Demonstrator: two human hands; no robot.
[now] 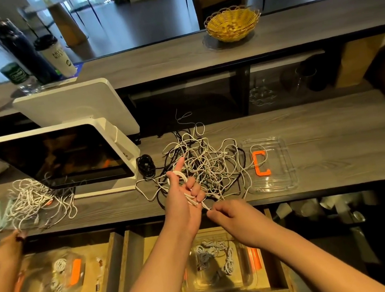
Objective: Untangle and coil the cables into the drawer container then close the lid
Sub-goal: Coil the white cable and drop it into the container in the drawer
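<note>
While the left hand (181, 197) holds a small coil of white cable (182, 179) wound around its fingers (194, 188), the right hand (231, 215) pinches the free end of the same cable just beside it, near the front edge of the table (333, 124). So the fingers of both hands are closed on this one cable; the left index finger points up and holds nothing.

The main risk, as I judge it, comes from the big tangle of white and black cables (204, 166) lying on the table right behind the left hand. It is not clear from this view whether the cable in the hands is already free from that pile. If it is not, more winding can pull a knot tight, or drag the whole pile toward the edge and down into the open drawer (134, 267).

A second risk is that the coil slips off the fingers when the left hand opens, and the loops spring apart before they reach the clear container (222, 284) in the drawer under the hands, where some coiled cables already lie.

The transparent lid (282, 182) with the orange handle rests on the table to the right, and one white cable lies across it, so lifting the lid later may catch that cable.
</note>
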